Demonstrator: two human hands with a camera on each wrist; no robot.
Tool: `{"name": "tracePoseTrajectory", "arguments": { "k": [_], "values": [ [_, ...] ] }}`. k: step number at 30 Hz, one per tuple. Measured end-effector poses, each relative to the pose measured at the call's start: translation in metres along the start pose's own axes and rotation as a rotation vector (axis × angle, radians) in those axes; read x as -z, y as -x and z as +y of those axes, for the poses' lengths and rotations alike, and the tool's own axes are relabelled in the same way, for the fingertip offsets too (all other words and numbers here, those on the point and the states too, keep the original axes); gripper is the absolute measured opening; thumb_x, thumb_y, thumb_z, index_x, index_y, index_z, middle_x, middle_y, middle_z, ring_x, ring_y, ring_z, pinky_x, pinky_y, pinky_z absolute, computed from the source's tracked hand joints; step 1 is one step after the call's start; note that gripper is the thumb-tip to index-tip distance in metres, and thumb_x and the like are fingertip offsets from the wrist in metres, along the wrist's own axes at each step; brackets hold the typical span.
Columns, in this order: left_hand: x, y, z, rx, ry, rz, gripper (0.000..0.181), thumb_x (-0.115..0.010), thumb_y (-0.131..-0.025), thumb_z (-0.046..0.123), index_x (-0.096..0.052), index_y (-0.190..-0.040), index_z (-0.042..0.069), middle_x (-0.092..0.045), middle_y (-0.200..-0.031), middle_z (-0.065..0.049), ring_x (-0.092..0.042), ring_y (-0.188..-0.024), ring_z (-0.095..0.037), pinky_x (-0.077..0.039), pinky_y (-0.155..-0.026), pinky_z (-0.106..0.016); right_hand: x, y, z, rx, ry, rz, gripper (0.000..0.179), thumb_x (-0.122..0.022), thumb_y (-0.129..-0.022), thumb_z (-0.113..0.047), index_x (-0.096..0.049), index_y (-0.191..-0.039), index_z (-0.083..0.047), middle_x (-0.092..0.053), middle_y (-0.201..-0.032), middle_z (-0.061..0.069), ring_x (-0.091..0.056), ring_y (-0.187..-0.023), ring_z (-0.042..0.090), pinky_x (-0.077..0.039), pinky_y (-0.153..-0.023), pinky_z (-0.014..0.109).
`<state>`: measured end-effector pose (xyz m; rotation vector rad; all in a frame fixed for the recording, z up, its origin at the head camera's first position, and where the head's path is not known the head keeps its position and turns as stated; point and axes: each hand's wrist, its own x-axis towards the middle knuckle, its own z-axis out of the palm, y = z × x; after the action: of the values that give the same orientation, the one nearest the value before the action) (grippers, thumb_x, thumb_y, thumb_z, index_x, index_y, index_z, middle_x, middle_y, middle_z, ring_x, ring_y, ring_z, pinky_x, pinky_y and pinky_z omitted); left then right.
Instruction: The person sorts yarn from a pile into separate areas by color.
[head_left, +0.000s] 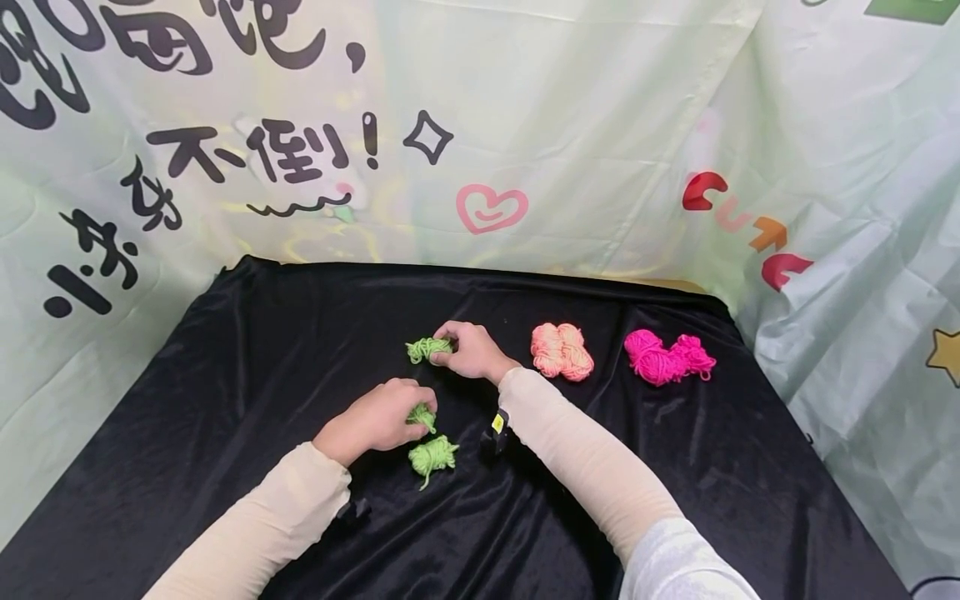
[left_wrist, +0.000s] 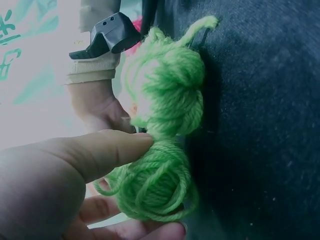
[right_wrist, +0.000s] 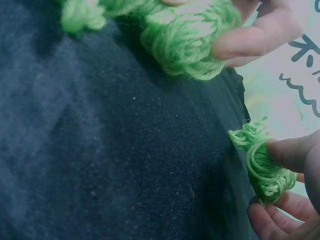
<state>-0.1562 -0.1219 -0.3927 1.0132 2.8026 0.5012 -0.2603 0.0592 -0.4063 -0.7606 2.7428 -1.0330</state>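
Note:
Three small green yarn bundles lie on the black cloth. My left hand [head_left: 377, 414] grips one green yarn bundle [head_left: 422, 417], thumb on one side and fingers curled round the other. Just nearer to me, a second green yarn bundle [head_left: 432, 457] rests by the left fingertips with a loose strand out; in the left wrist view this bundle [left_wrist: 170, 85] seems to touch the held one. Farther back, my right hand [head_left: 474, 353] pinches the third green yarn bundle [right_wrist: 270, 172] between thumb and fingers. Whether that one is lifted off the cloth, I cannot tell.
Right of my right hand lies a pair of peach yarn bundles [head_left: 562, 352]. Beyond it, farther right, are magenta yarn bundles [head_left: 667, 357]. The black cloth [head_left: 300, 333] covers the table, and a printed pale curtain [head_left: 600, 100] hangs behind and at both sides.

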Motion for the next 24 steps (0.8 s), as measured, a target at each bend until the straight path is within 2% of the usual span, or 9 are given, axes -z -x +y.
{"name": "tracePoseTrajectory", "arguments": {
  "k": [13, 24],
  "values": [
    [0.005, -0.005, -0.006, 0.059, 0.047, 0.033, 0.018, -0.075, -0.086, 0.018, -0.065, -0.100, 0.016, -0.058, -0.092, 0.002, -0.058, -0.082, -0.021, -0.047, -0.070, -0.035, 0.000, -0.007, 0.006, -0.012, 0.046, 0.019, 0.026, -0.074, -0.087, -0.027, -0.067, -0.108, -0.014, -0.064, -0.096, -0.001, -0.056, -0.080, 0.015, -0.046, -0.074, 0.030],
    [0.010, -0.010, -0.019, 0.056, 0.046, 0.156, 0.020, -0.077, -0.083, 0.017, -0.067, -0.099, 0.013, -0.061, -0.095, -0.003, -0.062, -0.089, -0.026, -0.050, -0.076, -0.039, 0.002, -0.010, 0.007, -0.028, 0.021, 0.022, 0.027, -0.074, -0.087, -0.027, -0.067, -0.109, -0.013, -0.066, -0.100, 0.001, -0.058, -0.084, 0.016, -0.048, -0.077, 0.031]
  ]
}}
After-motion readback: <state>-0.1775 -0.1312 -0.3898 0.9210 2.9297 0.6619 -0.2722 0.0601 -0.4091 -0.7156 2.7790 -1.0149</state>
